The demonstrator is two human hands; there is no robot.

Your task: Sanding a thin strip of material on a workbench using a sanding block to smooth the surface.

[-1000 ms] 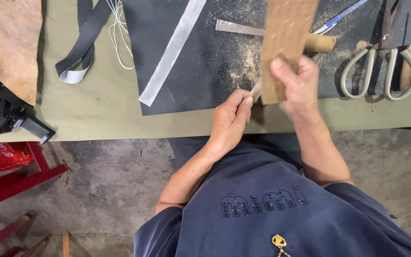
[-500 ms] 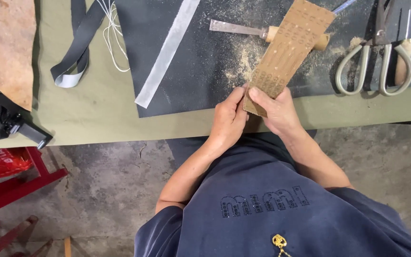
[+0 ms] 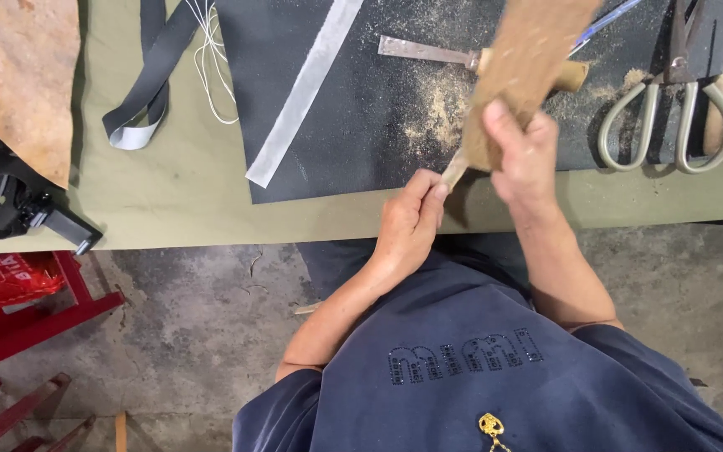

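Observation:
My right hand [image 3: 522, 157] grips the lower end of a long brown sanding board [image 3: 537, 54], which is blurred and tilts up to the right over the black mat [image 3: 353, 142]. My left hand [image 3: 407, 224] pinches a thin pale strip [image 3: 455, 170] at the table's front edge. The strip's upper end meets the bottom of the board. Pale sawdust [image 3: 437, 109] lies on the mat just beyond both hands.
On the mat lie a flat metal blade with a wooden handle [image 3: 424, 50], a grey strip [image 3: 305, 92] and large scissors [image 3: 669, 113]. A black strap [image 3: 137, 113], white cord [image 3: 211, 59], a tan leather piece [image 3: 18, 75] and black gear [image 3: 10, 201] lie left. A red stool [image 3: 27, 314] stands below.
The sanding board went down toward my hands half a second ago and has now swung back up and away. My left hand stays at the table edge with the strip.

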